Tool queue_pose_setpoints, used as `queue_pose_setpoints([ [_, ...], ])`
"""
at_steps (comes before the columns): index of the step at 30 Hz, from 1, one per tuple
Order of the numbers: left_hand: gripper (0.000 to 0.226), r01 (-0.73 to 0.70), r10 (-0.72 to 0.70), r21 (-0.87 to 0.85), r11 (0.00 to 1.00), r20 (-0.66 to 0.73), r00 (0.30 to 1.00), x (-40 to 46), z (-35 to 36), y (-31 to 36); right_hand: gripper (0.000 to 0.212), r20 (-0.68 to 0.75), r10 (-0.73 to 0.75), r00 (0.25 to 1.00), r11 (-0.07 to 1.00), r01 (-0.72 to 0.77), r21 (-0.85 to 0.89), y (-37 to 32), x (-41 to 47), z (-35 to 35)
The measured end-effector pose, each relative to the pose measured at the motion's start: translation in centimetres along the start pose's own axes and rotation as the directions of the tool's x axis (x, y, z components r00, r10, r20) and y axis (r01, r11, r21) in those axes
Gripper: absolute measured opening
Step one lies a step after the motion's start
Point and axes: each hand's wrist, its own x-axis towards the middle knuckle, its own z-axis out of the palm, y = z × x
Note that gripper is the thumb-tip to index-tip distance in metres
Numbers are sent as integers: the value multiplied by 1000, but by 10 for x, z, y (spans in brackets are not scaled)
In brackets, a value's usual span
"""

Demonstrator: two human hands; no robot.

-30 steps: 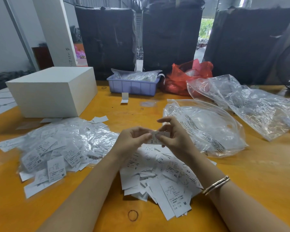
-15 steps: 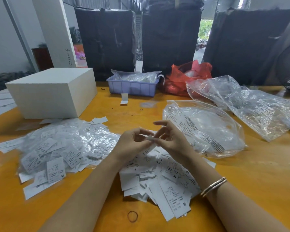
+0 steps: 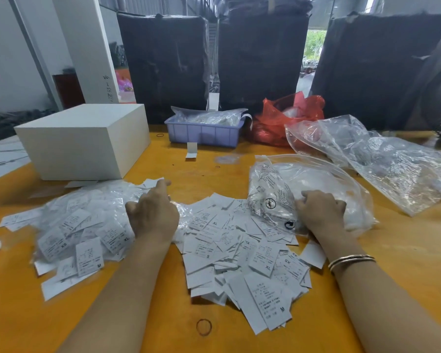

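A loose heap of white paper size labels [image 3: 239, 250] lies on the orange table in front of me. Left of it spreads a pile of labels sealed in small clear sleeves [image 3: 82, 225]. My left hand [image 3: 153, 215] hovers at the right edge of that pile, its back towards me and one finger stretched forward; I see nothing in it. My right hand [image 3: 321, 212] rests on a large clear plastic bag [image 3: 316, 184] with printed text, fingers curled into the plastic. A bangle sits on my right wrist.
A white box [image 3: 87, 141] stands at the back left. Behind the piles are a lilac bin [image 3: 204, 133], a red bag [image 3: 285, 118] and more crumpled clear bags [image 3: 392, 164] at the right. A rubber band [image 3: 203, 326] lies near the table's front edge.
My hands were together over the label heap, working on one small label. They have parted: the left went to the sleeved pile, the right to the large clear bag.
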Motion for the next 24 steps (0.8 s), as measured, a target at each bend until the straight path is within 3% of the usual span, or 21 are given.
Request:
queue_pose_setpoints([
  [3, 52, -25, 17, 203, 979, 41, 999, 0, 1, -4, 25, -66, -9, 998, 1000, 9, -1, -1, 0, 1],
  [5, 51, -41, 37, 232, 972, 21, 999, -1, 2, -4, 20, -157, -21, 987, 995, 35, 92, -1, -1, 2],
  [11, 30, -220, 221, -78, 972, -1, 975, -14, 4, 20, 27, -427, 31, 904, 911, 150, 384, -1, -7, -2],
  [13, 25, -256, 267, -234, 938, 19, 963, -20, 5, 29, 24, -519, 1, 855, 847, 275, 456, -5, -10, -8],
  [15, 24, -244, 311, -459, 854, 77, 947, -25, 7, 36, 20, -577, -125, 807, 729, 469, 498, -15, -18, -14],
  [18, 39, -92, 363, -718, 690, 234, 902, -29, 5, 42, 24, -457, -350, 818, 495, 575, 651, -40, -36, -18],
  [21, 66, 35, 364, -769, 638, 341, 867, -28, 2, 45, 32, -260, -491, 832, 278, 432, 858, -66, -53, -18],
  [24, 60, 187, 351, -811, 554, 432, 831, -26, -1, 44, 31, -175, -549, 817, 105, 275, 956, -77, -64, -15],
])
